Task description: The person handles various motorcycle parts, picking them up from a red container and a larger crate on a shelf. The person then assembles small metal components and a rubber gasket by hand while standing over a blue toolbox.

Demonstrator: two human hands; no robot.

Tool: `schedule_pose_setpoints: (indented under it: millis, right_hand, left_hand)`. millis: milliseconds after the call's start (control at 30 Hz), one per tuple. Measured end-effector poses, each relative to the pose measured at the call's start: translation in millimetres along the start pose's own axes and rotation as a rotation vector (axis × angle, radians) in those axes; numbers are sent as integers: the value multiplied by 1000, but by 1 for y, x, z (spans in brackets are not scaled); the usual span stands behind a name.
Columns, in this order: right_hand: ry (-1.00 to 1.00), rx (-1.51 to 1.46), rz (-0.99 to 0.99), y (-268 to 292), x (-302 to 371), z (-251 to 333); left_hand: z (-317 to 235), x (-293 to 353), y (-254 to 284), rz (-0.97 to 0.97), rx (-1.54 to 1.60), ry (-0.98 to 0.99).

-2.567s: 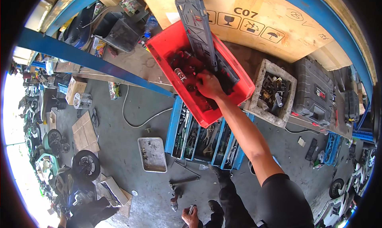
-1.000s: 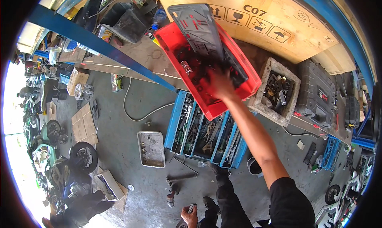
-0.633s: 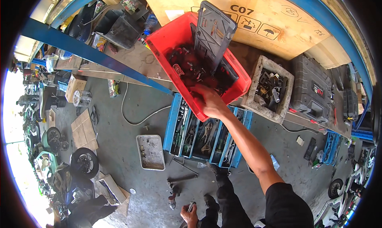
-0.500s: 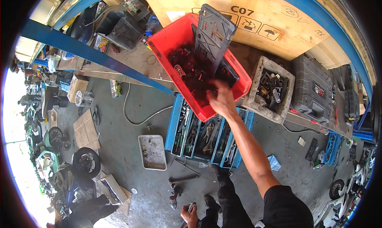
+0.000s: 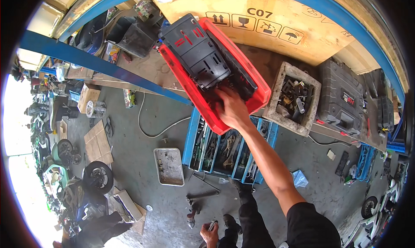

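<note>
My right hand reaches into the near end of a red plastic bin; its fingertips are hidden among dark contents. Beside those fingers a black plastic case panel with slots and red marks lies across the bin's far left part. Another black case part rests along the bin's right wall. Low in the picture my left hand is closed around a small grey metal piece, whose kind I cannot make out. Below the bin stands an open blue toolbox with wrenches and other tools in its trays.
Right of the bin, a worn pale box of metal parts and a black tool case sit on the bench. A metal tray and a long-handled tool lie on the floor. A blue beam crosses at left.
The black case panel, upright before, has tipped left and lies over the small parts in the bin. My right hand has shifted slightly left and deeper in. The left hand keeps its grip.
</note>
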State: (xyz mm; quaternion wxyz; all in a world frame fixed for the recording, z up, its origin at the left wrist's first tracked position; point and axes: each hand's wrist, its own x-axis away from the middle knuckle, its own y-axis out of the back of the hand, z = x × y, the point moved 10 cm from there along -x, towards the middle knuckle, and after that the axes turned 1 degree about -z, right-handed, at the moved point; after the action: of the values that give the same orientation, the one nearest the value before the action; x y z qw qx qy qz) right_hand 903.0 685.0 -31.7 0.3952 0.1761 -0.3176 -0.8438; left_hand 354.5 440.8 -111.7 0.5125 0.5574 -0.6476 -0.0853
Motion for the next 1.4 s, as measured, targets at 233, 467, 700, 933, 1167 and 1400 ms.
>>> schedule_pose_setpoints:
  millis: [233,467,700,933,1167,1400]
  right_hand:
    - [12,513,80,-11,15,-34]
    - [-93,434,177,-17,6,-39]
    - [-221,245,56,-21,-46,-86]
    - [-157,285,57,-42,-54,-96]
    - [-38,359,-16,-31,-51,-88]
    - [-139,235,146,-27,-50,-64]
  left_hand:
    - [-7,-8,1,-29,4,-11]
    - [-5,5,-9,24,28,21]
    - [-8,6,3,-22,6,12]
    - [12,9,6,-36,-67,20]
    - [-1,11,-6,-8,-18,43]
    - [12,7,-2,-20,35,41]
